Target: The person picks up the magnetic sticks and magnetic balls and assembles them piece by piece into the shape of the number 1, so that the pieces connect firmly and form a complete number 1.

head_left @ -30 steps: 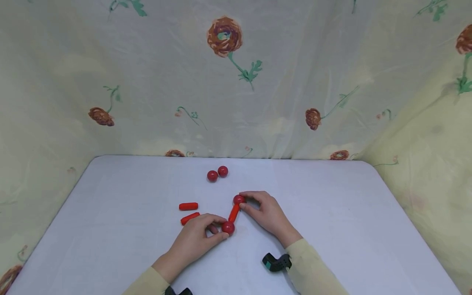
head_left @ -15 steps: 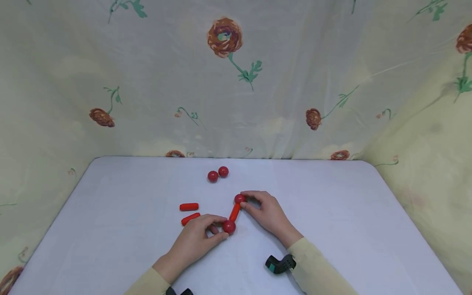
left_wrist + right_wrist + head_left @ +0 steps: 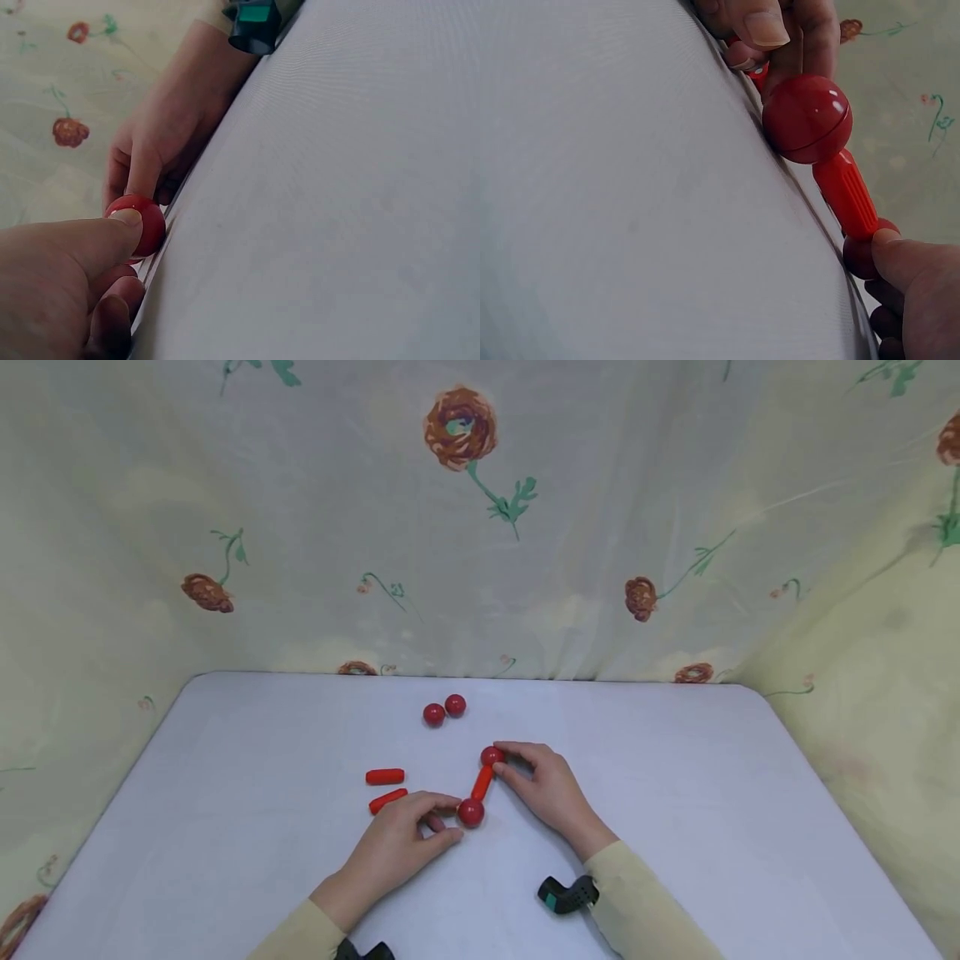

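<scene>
In the head view, a red ball [image 3: 471, 812], a ribbed red rod [image 3: 482, 783] and another red ball [image 3: 491, 755] form a dumbbell shape slanting across the white table. My right hand [image 3: 547, 787] pinches the far ball between thumb and fingers. Beside the near ball is my left hand [image 3: 405, 835], its index fingertip right at the ball and its thumb apart from it. The right wrist view gives a close look at the near ball [image 3: 807, 120] on the rod's end [image 3: 846, 193]; the right thumb [image 3: 911, 259] partly covers the far ball.
Two more red balls [image 3: 434, 715] lie together farther back on the white table [image 3: 247, 793]. Left of the dumbbell lie two loose red rods, one fully visible [image 3: 385, 777], the other [image 3: 386, 801] partly behind the left hand. A flower-patterned curtain [image 3: 555, 568] hangs behind the table.
The joined balls and rod have shifted slightly away and to the right, with my right hand holding the far ball. My left thumb has come off the near ball.
</scene>
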Action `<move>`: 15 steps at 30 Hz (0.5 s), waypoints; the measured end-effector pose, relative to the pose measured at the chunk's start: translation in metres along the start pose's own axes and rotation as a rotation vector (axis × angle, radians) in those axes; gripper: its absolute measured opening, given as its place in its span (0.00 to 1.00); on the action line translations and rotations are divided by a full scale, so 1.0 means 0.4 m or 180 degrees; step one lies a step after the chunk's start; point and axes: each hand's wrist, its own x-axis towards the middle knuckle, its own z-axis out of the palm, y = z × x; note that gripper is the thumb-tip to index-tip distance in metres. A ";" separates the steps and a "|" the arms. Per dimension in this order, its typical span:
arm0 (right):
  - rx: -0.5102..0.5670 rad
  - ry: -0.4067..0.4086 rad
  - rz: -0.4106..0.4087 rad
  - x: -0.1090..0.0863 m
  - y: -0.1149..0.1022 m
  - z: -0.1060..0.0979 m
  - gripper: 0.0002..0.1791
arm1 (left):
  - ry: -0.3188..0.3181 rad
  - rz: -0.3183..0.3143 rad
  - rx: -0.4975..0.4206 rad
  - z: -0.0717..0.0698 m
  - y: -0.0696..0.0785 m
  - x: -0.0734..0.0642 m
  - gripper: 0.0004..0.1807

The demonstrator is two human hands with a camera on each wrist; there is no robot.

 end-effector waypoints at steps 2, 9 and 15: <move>0.0007 0.0029 0.0025 0.000 -0.001 0.000 0.22 | -0.0007 -0.0035 0.0011 -0.001 0.002 0.000 0.25; 0.0050 0.0050 0.0121 0.000 -0.002 -0.002 0.22 | 0.0062 0.0035 -0.0069 -0.017 0.002 -0.008 0.21; 0.0057 0.0058 0.0175 -0.003 0.001 -0.004 0.22 | 0.0247 0.0093 -0.0115 -0.043 -0.003 -0.022 0.14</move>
